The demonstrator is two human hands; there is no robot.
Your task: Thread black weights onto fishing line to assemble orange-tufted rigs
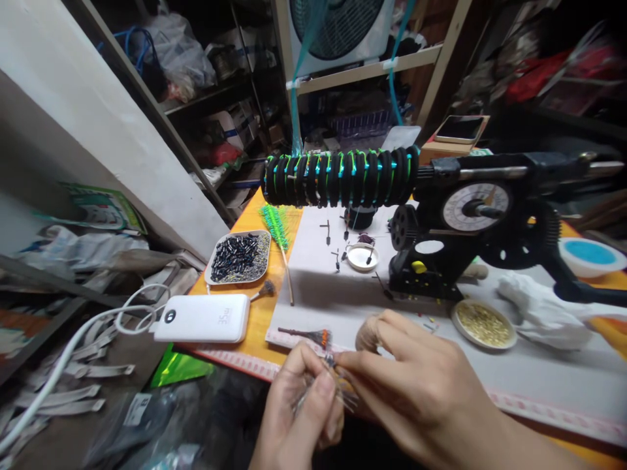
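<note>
At the table's front edge, my left hand is closed around a bundle of thin pale strands whose ends stick out to the right below my fingers. A small silvery piece shows at the top of the pinch. My right hand meets the left there, its fingertips pinched on the same bundle. Just beyond the fingers lies a dark brush-like piece with orange tips. Where the fingers press together, details are hidden.
A black cranked winding machine carries a roll of black rings with green and blue strands. Left are a tray of black beads, a white power bank and a green feathery stem. A dish of golden bits stands right.
</note>
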